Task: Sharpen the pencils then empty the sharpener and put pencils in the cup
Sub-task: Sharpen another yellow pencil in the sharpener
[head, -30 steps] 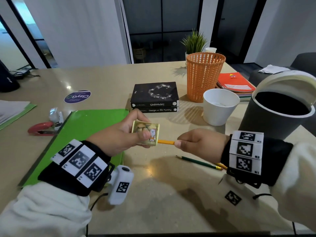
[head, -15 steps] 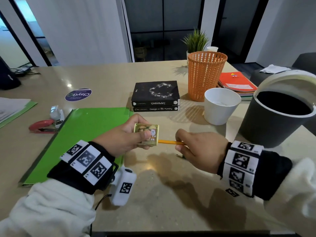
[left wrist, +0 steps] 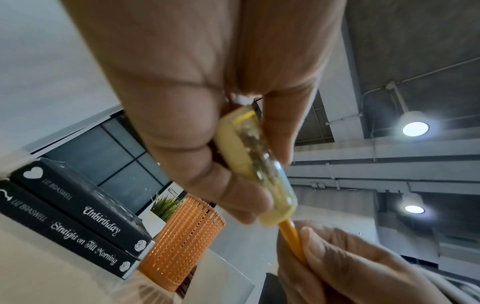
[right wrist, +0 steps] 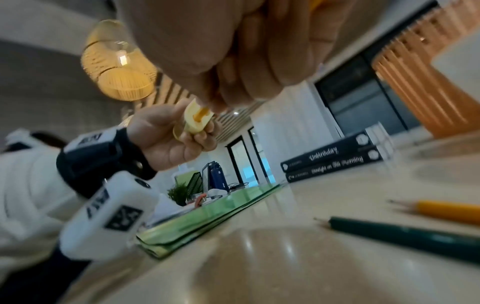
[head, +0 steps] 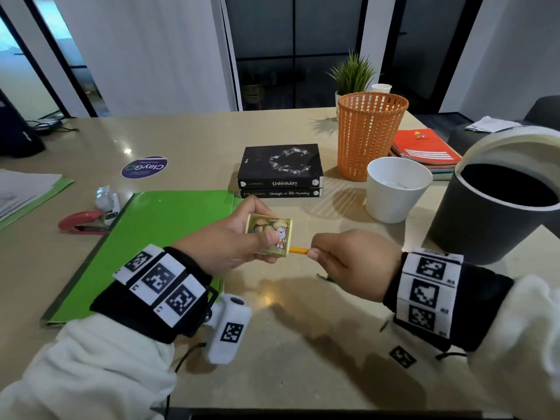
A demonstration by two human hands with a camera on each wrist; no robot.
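Note:
My left hand (head: 233, 241) grips a small yellow box sharpener (head: 269, 234) with a cartoon picture on its face, held above the table. An orange pencil (head: 298, 251) sticks into the sharpener's right side, and my right hand (head: 348, 262) pinches it close to the sharpener. In the left wrist view the sharpener (left wrist: 257, 170) shows shavings behind its clear side, with the pencil (left wrist: 292, 238) entering from below. A green pencil (right wrist: 405, 234) and another orange pencil (right wrist: 449, 209) lie on the table under my right hand. The white cup (head: 397, 189) stands to the right.
A dark bin (head: 497, 210) with an open top stands at the far right. An orange mesh basket (head: 369, 134) and two stacked black books (head: 280, 171) sit behind the hands. A green folder (head: 157, 234) lies to the left, with a red stapler (head: 81, 222) beyond it.
My right hand has turned at the wrist while holding the pencil in the sharpener, and now grips nearer the sharpener. The left hand has stayed in place.

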